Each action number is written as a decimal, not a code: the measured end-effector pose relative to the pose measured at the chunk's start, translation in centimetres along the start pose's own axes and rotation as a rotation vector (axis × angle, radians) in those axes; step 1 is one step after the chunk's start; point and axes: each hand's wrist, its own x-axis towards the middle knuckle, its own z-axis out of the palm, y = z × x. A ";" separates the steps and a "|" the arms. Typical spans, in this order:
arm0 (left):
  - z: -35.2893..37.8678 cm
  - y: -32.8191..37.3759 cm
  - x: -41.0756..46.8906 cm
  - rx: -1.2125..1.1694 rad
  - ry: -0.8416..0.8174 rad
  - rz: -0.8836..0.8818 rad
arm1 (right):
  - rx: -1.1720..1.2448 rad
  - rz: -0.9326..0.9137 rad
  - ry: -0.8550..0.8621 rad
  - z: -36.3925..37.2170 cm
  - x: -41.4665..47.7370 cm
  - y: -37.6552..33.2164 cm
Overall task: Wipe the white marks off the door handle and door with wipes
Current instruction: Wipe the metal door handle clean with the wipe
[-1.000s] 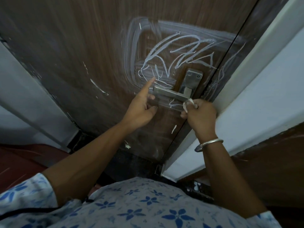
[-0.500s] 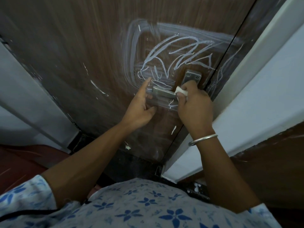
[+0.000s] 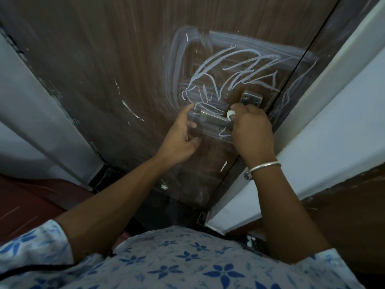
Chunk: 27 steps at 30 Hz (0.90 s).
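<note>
A brown wooden door (image 3: 116, 65) fills the view, scribbled with white marks (image 3: 227, 74) above its metal lever handle (image 3: 212, 117). My right hand (image 3: 253, 132) grips a small white wipe (image 3: 230, 115) and presses it on the handle near its mounting plate (image 3: 251, 99). My left hand (image 3: 181, 138) is beside the handle's free end, its index finger stretched out and touching the door, the other fingers loosely curled and holding nothing.
A white door frame (image 3: 325, 113) runs along the right edge of the door. A pale wall (image 3: 27, 113) stands at the left. More white flecks (image 3: 131, 109) dot the door's lower part. A silver bangle (image 3: 261, 166) sits on my right wrist.
My right hand has risen from below the handle's base onto the handle and slid the wipe leftward along it. My left hand has barely moved.
</note>
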 end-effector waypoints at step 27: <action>-0.1 0.1 -0.4 -0.029 0.077 0.040 | 0.223 -0.250 0.008 3.3 2.6 -5.1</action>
